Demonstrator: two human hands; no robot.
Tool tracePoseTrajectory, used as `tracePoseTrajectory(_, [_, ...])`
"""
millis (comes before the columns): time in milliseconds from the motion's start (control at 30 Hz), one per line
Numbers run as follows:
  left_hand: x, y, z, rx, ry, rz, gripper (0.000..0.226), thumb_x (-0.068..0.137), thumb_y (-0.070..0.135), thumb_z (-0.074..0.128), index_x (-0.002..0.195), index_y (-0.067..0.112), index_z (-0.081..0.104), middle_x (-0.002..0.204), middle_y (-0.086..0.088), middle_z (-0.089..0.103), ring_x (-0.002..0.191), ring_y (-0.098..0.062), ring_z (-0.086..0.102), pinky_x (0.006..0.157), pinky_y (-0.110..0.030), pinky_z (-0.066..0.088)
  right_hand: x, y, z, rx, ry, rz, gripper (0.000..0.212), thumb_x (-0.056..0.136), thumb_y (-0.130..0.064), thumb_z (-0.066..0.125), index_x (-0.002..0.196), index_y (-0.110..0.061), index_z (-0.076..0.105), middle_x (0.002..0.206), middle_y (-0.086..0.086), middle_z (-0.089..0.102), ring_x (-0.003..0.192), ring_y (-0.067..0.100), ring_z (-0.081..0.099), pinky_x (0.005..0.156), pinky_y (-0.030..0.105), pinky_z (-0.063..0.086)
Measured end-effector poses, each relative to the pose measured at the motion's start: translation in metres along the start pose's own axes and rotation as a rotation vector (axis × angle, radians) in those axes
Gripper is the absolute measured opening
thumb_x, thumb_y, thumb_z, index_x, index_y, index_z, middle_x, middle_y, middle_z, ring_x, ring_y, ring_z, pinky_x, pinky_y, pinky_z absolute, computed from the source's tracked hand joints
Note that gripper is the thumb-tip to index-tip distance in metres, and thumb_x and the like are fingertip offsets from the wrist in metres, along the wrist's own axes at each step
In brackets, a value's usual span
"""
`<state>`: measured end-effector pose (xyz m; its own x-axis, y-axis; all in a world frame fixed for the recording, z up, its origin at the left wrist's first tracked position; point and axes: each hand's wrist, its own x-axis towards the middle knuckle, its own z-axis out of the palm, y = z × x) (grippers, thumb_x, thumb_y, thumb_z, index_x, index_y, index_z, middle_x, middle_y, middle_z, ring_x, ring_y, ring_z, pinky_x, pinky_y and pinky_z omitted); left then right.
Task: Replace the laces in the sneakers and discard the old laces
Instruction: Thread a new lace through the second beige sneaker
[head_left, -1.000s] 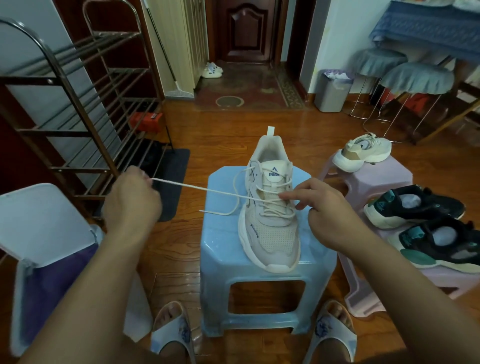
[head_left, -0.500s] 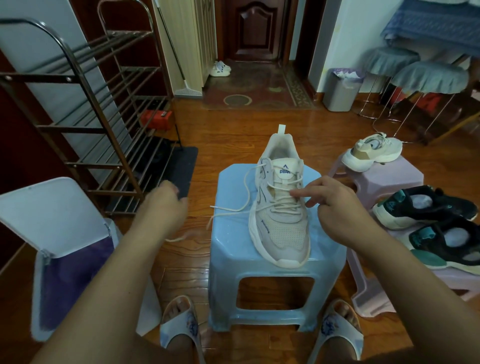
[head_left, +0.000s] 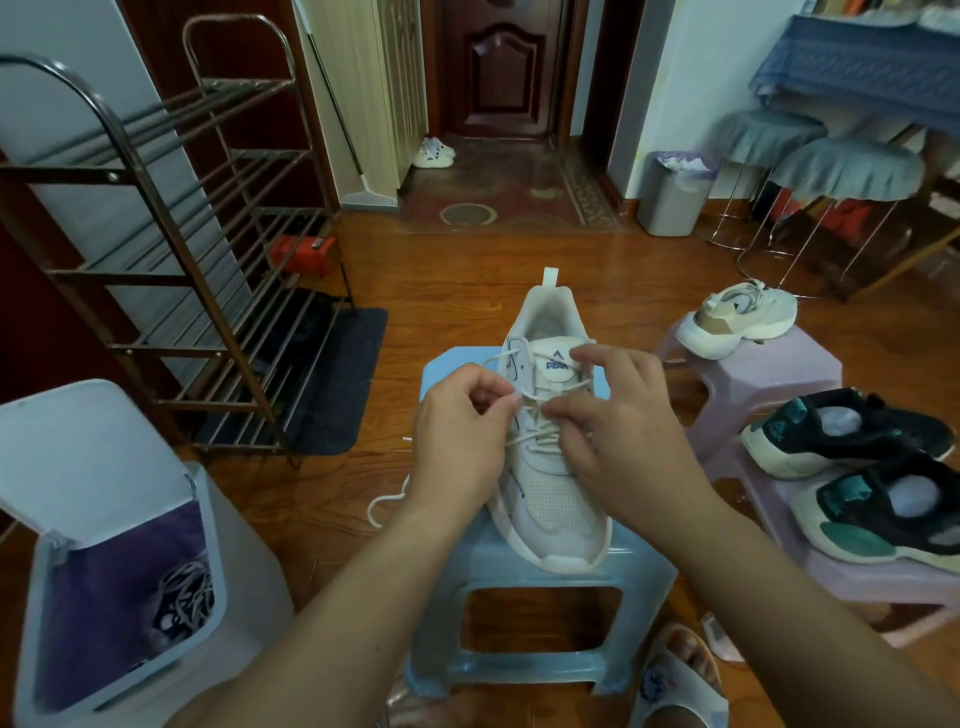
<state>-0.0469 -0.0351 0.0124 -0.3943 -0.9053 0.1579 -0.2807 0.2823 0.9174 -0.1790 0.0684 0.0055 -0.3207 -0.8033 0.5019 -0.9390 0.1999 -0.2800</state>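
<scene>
A cream sneaker (head_left: 553, 499) stands on a light blue plastic stool (head_left: 524, 571), toe toward me. Its cream lace (head_left: 535, 441) crosses the eyelets, and a loose end (head_left: 384, 501) hangs off the stool's left side. My left hand (head_left: 460, 431) pinches the lace at the shoe's left eyelets. My right hand (head_left: 618, 421) hovers over the tongue with curled fingers, thumb and fingertips at the lace crossings. An open white bin (head_left: 119, 561) at my left holds a tangle of laces (head_left: 187, 597).
The matching cream sneaker (head_left: 737, 317) sits on a pink stool (head_left: 753, 379) at right, with two black-and-teal sneakers (head_left: 852, 441) on a nearer pink stool. A metal shoe rack (head_left: 171, 249) stands left; a grey waste bin (head_left: 675, 195) stands by the far wall.
My left hand came in from the far left, where it pulled the lace out, to the shoe's eyelets. The right hand stayed at the laces. The freed lace end now hangs slack.
</scene>
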Motion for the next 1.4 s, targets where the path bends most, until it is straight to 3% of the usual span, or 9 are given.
tracePoseTrajectory(267, [0.000, -0.004, 0.014, 0.036, 0.093, -0.017, 0.019, 0.091, 0.015, 0.073, 0.079, 0.025, 0.062, 0.076, 0.010, 0.063, 0.073, 0.001, 0.057, 0.061, -0.008, 0.040, -0.003, -0.008, 0.014, -0.051, 0.015, 0.021, 0.030, 0.090, -0.018, 0.055, 0.109, -0.015, 0.079, 0.146, 0.015, 0.050, 0.131, 0.037, 0.039, 0.110, 0.047, 0.039])
tracePoseTrajectory(400, [-0.001, -0.010, 0.012, 0.044, 0.012, 0.002, 0.016, 0.092, 0.016, 0.073, 0.081, 0.026, 0.066, 0.077, 0.010, 0.068, 0.074, -0.002, 0.062, 0.066, -0.016, 0.048, -0.004, -0.007, 0.020, -0.020, 0.009, 0.058, 0.027, 0.089, -0.013, 0.064, 0.113, -0.016, 0.077, 0.148, 0.016, 0.048, 0.133, 0.040, 0.038, 0.111, 0.050, 0.039])
tracePoseTrajectory(633, [0.001, -0.009, 0.006, 0.086, -0.026, 0.068, 0.020, 0.090, 0.013, 0.074, 0.078, 0.027, 0.066, 0.073, 0.012, 0.067, 0.074, -0.001, 0.062, 0.062, -0.012, 0.046, -0.004, -0.009, 0.022, 0.097, 0.013, 0.155, 0.027, 0.094, -0.017, 0.062, 0.116, -0.023, 0.077, 0.153, 0.005, 0.042, 0.135, 0.032, 0.034, 0.109, 0.034, 0.030])
tracePoseTrajectory(833, [0.004, -0.007, 0.004, 0.141, -0.026, 0.155, 0.021, 0.088, 0.010, 0.070, 0.076, 0.025, 0.061, 0.071, 0.010, 0.065, 0.071, -0.007, 0.061, 0.062, -0.024, 0.050, -0.003, -0.012, 0.024, 0.142, 0.033, 0.177, 0.027, 0.091, -0.014, 0.065, 0.112, -0.026, 0.077, 0.153, 0.003, 0.043, 0.133, 0.029, 0.036, 0.106, 0.029, 0.025])
tracePoseTrajectory(1033, [0.007, -0.002, 0.010, 0.180, -0.067, 0.207, 0.021, 0.087, 0.007, 0.069, 0.077, 0.022, 0.060, 0.070, 0.008, 0.064, 0.073, -0.008, 0.061, 0.062, -0.026, 0.050, -0.003, -0.012, 0.024, 0.154, 0.029, 0.163, 0.031, 0.090, -0.011, 0.063, 0.112, -0.029, 0.078, 0.152, 0.002, 0.045, 0.132, 0.027, 0.038, 0.103, 0.025, 0.025])
tracePoseTrajectory(1133, [0.010, -0.005, 0.012, 0.084, -0.073, 0.119, 0.022, 0.088, 0.007, 0.072, 0.077, 0.022, 0.061, 0.073, 0.007, 0.066, 0.071, -0.008, 0.063, 0.066, -0.029, 0.054, -0.001, -0.010, 0.020, 0.142, 0.006, 0.172, 0.027, 0.095, -0.015, 0.062, 0.116, -0.026, 0.076, 0.150, -0.001, 0.047, 0.127, 0.025, 0.041, 0.101, 0.026, 0.028])
tracePoseTrajectory(1233, [0.012, -0.009, 0.012, -0.153, -0.066, -0.082, 0.024, 0.089, 0.002, 0.073, 0.077, 0.017, 0.059, 0.074, -0.004, 0.070, 0.068, -0.020, 0.067, 0.071, -0.035, 0.058, 0.000, -0.010, 0.022, 0.082, 0.025, 0.155, 0.025, 0.096, -0.019, 0.064, 0.117, -0.025, 0.076, 0.147, 0.000, 0.049, 0.119, 0.026, 0.043, 0.092, 0.030, 0.038])
tracePoseTrajectory(1300, [0.012, -0.007, 0.014, -0.369, -0.077, -0.235, 0.024, 0.091, -0.005, 0.069, 0.079, 0.012, 0.056, 0.071, -0.010, 0.068, 0.060, -0.018, 0.063, 0.064, -0.032, 0.057, 0.002, -0.013, 0.025, 0.062, 0.056, 0.145, 0.019, 0.093, -0.020, 0.069, 0.108, -0.025, 0.078, 0.143, 0.001, 0.051, 0.115, 0.027, 0.043, 0.088, 0.031, 0.042])
tracePoseTrajectory(1400, [0.012, -0.003, 0.016, -0.560, -0.093, -0.383, 0.023, 0.091, -0.007, 0.069, 0.085, 0.010, 0.054, 0.064, -0.008, 0.065, 0.054, -0.015, 0.057, 0.052, -0.023, 0.051, 0.008, -0.018, 0.025, 0.131, 0.047, 0.200, 0.012, 0.089, -0.019, 0.074, 0.097, -0.025, 0.081, 0.138, -0.002, 0.052, 0.115, 0.023, 0.040, 0.092, 0.028, 0.035])
